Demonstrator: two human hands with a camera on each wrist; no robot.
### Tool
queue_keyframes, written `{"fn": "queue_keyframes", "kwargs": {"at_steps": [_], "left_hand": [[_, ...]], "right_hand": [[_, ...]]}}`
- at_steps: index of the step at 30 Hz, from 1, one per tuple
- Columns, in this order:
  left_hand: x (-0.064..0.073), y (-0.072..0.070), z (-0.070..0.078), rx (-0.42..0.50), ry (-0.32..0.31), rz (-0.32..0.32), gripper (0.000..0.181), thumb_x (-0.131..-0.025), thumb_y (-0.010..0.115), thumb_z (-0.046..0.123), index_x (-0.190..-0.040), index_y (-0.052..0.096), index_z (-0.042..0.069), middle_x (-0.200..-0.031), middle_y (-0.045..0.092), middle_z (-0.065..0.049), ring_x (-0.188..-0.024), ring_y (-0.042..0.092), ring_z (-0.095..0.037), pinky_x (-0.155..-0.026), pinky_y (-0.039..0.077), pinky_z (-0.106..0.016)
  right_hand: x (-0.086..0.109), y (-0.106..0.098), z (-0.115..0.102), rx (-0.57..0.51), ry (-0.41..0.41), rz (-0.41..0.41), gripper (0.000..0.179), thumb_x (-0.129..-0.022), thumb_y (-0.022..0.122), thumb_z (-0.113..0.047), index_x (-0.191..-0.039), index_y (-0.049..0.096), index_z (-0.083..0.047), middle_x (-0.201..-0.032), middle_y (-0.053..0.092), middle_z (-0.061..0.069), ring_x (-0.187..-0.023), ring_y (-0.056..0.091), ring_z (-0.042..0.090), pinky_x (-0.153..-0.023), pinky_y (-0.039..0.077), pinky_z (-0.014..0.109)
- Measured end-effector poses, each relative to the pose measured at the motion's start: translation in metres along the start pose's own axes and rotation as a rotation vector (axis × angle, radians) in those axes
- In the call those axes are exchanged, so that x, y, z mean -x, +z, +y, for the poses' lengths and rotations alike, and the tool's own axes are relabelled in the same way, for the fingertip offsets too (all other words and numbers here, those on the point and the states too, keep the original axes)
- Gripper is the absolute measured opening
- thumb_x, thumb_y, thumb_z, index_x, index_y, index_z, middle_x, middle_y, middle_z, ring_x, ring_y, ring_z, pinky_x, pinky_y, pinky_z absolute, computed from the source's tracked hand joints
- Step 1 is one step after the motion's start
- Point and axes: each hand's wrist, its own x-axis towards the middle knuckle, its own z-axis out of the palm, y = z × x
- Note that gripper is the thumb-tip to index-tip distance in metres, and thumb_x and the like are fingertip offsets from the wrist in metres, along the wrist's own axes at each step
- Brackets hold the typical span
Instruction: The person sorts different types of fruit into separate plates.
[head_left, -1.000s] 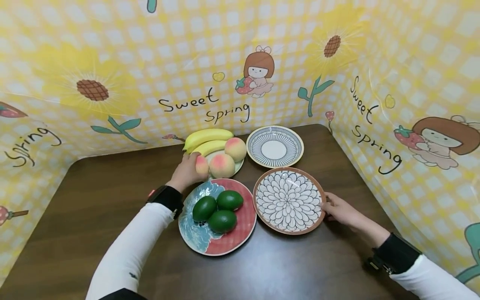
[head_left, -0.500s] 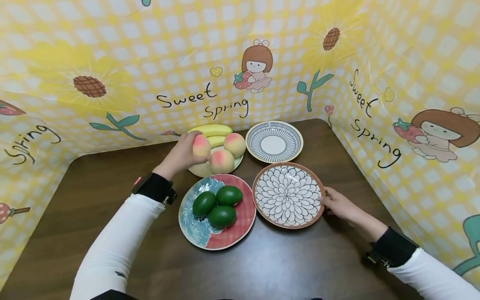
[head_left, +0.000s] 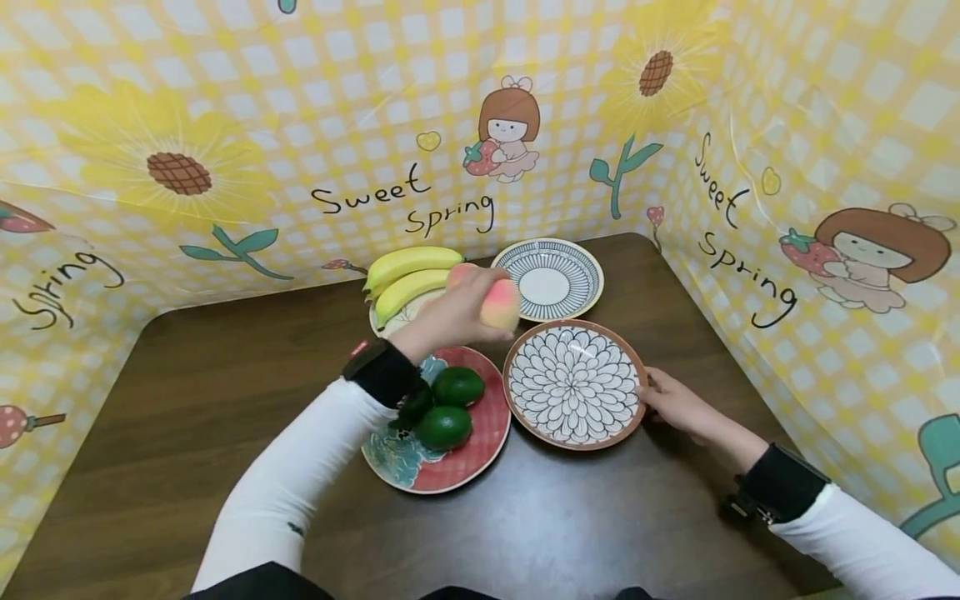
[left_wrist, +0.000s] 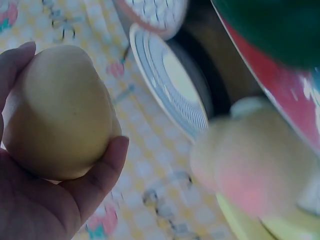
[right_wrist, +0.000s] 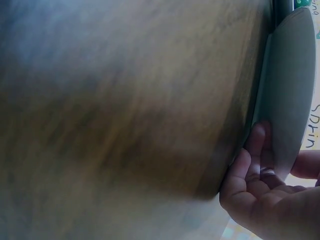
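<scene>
The left grip (head_left: 459, 308) is wrapped around a peach (head_left: 502, 305), carried above the gap between the fruit plate (head_left: 408, 315) and the flower-patterned plate (head_left: 576, 386). Over on the other side, the right grip (head_left: 678, 406) pinches that patterned plate by its brown rim, thumb on top, and the plate sits on the desk (head_left: 570, 517).

Now the danger spots! That peach is round and looks smooth, so a loosened finger could let it slip and roll across the desk. The black wristband (head_left: 382, 372) hangs right over the avocados (head_left: 444, 427) on the red-and-blue plate (head_left: 487, 446); a dip of the wrist might nudge one out of place. A second peach (head_left: 457, 273) peeks out just behind the knuckles, and a backward swing could knock it against the bananas (head_left: 412, 265). And if the right grip tugs, the patterned plate may scrape its close neighbour, the blue-lined plate (head_left: 547, 287).

Switch to the left wrist view: there's the peach's pale underside, thumb and fingertips pressed to opposite sides, a hold that the head view mostly hides behind the back of the hand. The fruit behind is a blur, so one peach or two, I can't tell. And the right wrist view gives us fingers curled beneath the plate's underside, out of sight from above!
</scene>
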Motion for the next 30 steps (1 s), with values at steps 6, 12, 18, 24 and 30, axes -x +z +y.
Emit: {"fn": "queue_keyframes", "kwargs": {"at_steps": [6,12,18,24,30], "left_hand": [[-0.020,0.045,0.032,-0.026,0.027,-0.164,0.088,-0.079,0.086,0.026,-0.153,0.041,0.010,-0.149,0.049,-0.016,-0.128,0.059,-0.029,-0.109,0.050,-0.042],[-0.033,0.085,0.058,-0.086,0.091,-0.293,0.088,-0.080,0.086,0.031,-0.153,0.041,0.011,-0.152,0.048,-0.016,-0.132,0.057,-0.029,-0.110,0.049,-0.042],[-0.049,0.105,0.075,-0.097,0.119,-0.312,0.083,-0.081,0.086,0.028,-0.151,0.044,0.014,-0.152,0.050,-0.012,-0.132,0.056,-0.026,-0.109,0.049,-0.038],[-0.060,0.121,0.080,-0.027,0.080,-0.286,0.081,-0.078,0.089,0.024,-0.144,0.045,0.011,-0.142,0.054,-0.014,-0.124,0.060,-0.026,-0.103,0.051,-0.033],[-0.064,0.136,0.084,-0.004,0.043,-0.279,0.080,-0.076,0.090,0.020,-0.141,0.045,0.011,-0.139,0.054,-0.014,-0.120,0.060,-0.025,-0.101,0.051,-0.031]], "right_hand": [[0.000,0.000,0.002,-0.007,0.011,-0.004,0.058,-0.110,0.036,-0.014,-0.154,0.017,0.017,-0.143,0.043,0.040,-0.119,0.056,0.040,-0.091,0.055,0.045],[-0.001,0.001,0.003,-0.014,0.009,0.003,0.057,-0.110,0.037,-0.014,-0.154,0.018,0.017,-0.142,0.044,0.039,-0.118,0.056,0.039,-0.089,0.055,0.042],[-0.004,0.000,0.003,-0.018,-0.033,0.008,0.055,-0.109,0.037,-0.013,-0.153,0.021,0.017,-0.132,0.050,0.035,-0.111,0.057,0.034,-0.085,0.053,0.036],[-0.005,0.002,0.003,-0.016,-0.041,0.006,0.055,-0.110,0.036,-0.014,-0.153,0.021,0.017,-0.143,0.044,0.038,-0.117,0.056,0.038,-0.084,0.053,0.037],[-0.001,0.001,0.005,-0.020,-0.032,0.023,0.055,-0.110,0.036,-0.014,-0.153,0.021,0.017,-0.141,0.046,0.038,-0.117,0.056,0.039,-0.085,0.053,0.039]]}}
